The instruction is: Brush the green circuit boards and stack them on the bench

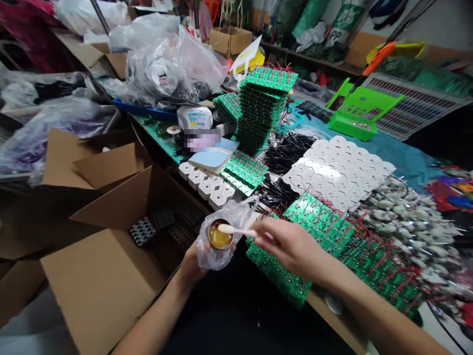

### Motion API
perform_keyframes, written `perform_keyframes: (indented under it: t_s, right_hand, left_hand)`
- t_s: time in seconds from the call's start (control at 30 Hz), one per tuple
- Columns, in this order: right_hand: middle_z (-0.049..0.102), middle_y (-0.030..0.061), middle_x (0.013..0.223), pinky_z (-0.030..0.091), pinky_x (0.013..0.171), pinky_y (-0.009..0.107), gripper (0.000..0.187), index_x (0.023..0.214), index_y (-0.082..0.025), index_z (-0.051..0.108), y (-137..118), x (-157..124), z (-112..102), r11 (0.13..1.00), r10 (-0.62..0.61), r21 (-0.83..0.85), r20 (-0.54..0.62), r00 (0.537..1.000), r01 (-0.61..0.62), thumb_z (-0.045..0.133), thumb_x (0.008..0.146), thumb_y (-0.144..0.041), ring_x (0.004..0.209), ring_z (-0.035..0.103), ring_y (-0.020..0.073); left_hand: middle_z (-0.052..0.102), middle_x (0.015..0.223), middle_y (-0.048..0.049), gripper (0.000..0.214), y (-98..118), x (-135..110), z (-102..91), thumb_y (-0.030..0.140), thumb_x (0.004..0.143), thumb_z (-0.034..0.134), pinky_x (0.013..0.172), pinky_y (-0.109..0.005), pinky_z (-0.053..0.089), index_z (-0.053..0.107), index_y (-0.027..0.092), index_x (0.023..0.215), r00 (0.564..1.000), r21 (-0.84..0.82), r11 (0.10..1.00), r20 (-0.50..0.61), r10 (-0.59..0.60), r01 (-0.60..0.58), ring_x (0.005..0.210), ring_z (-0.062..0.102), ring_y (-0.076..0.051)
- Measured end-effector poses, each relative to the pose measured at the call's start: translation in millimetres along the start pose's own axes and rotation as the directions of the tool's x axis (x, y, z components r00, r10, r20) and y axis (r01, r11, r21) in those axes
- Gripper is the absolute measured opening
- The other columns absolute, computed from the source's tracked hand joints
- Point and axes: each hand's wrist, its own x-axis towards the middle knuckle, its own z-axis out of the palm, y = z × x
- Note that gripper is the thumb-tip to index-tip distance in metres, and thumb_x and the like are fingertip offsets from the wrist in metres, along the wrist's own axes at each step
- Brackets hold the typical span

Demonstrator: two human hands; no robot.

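Note:
My left hand (190, 264) is wrapped round a small round tin (220, 241) of amber paste, with a crumpled clear plastic bag (209, 259) about it. The tin's open mouth faces up towards me. My right hand (286, 241) pinches the pinkish handle of a toothbrush (236, 230). Its pale head is over the tin's mouth; whether it touches the paste I cannot tell. Just beneath and beyond my right hand lie green circuit boards (314, 217) with red wires.
A tall stack of green circuit boards (260, 111) stands on the table. Nearby are a white perforated plate (340, 172), bundles of black wires (290, 153), white wired parts (410, 222) and a green plastic basket (354, 123). An open cardboard box (107, 276) stands at my left.

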Motion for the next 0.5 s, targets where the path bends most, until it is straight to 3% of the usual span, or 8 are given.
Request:
perform_keyframes:
  t_s: [0.07, 0.17, 0.37, 0.5]
  right_hand:
    - [0.064, 0.0017, 0.083, 0.036, 0.062, 0.025, 0.021, 0.104, -0.022, 0.064, -12, -17, 12, 0.984, -0.078, -0.165, -0.061, 0.995, 0.067, 0.046, 0.103, -0.03, 0.074, 0.056, 0.0135]
    - [0.062, 0.0021, 0.078, 0.035, 0.06, 0.026, 0.024, 0.106, -0.019, 0.066, -11, -26, 24, 0.938, -0.128, -0.337, -0.14, 0.982, 0.074, 0.045, 0.104, -0.031, 0.07, 0.054, 0.0142]
    - [0.061, 0.0018, 0.074, 0.031, 0.057, 0.027, 0.025, 0.105, -0.018, 0.069, -13, -33, 22, 0.896, -0.117, -0.443, -0.169, 0.979, 0.031, 0.048, 0.103, -0.032, 0.067, 0.052, 0.0141]
    - [0.064, 0.0023, 0.076, 0.037, 0.059, 0.026, 0.027, 0.112, -0.016, 0.068, -15, -58, 8, 0.911, -0.114, -0.412, -0.3, 0.947, -0.021, 0.047, 0.103, -0.031, 0.067, 0.054, 0.0135]
  left_hand:
    - [0.076, 0.096, -0.015, 0.05, 1, -1, 5.2, 0.047, 0.063, 0.08, 0.088, -0.051, 0.057, 0.076, 0.016, 0.103, 1.0, 0.022, 1.0, -0.024, 0.012, -0.011, 0.086, 0.073, -0.036]
    - [0.076, 0.096, -0.0151, 0.049, 2, -3, 13.8, 0.046, 0.061, 0.081, 0.09, -0.052, 0.056, 0.076, 0.016, 0.1, 0.999, 0.045, 0.999, -0.042, 0.002, 0.0, 0.085, 0.073, -0.035]
    - [0.076, 0.103, -0.0157, 0.056, 1, -11, 21.3, 0.044, 0.059, 0.083, 0.091, -0.054, 0.056, 0.074, 0.017, 0.107, 0.999, 0.043, 0.998, -0.03, -0.038, 0.039, 0.091, 0.073, -0.038]
    - [0.076, 0.104, -0.015, 0.06, -1, -8, 19.8, 0.043, 0.059, 0.082, 0.091, -0.053, 0.057, 0.072, 0.015, 0.111, 0.998, 0.086, 0.994, -0.03, -0.058, 0.061, 0.092, 0.073, -0.038]
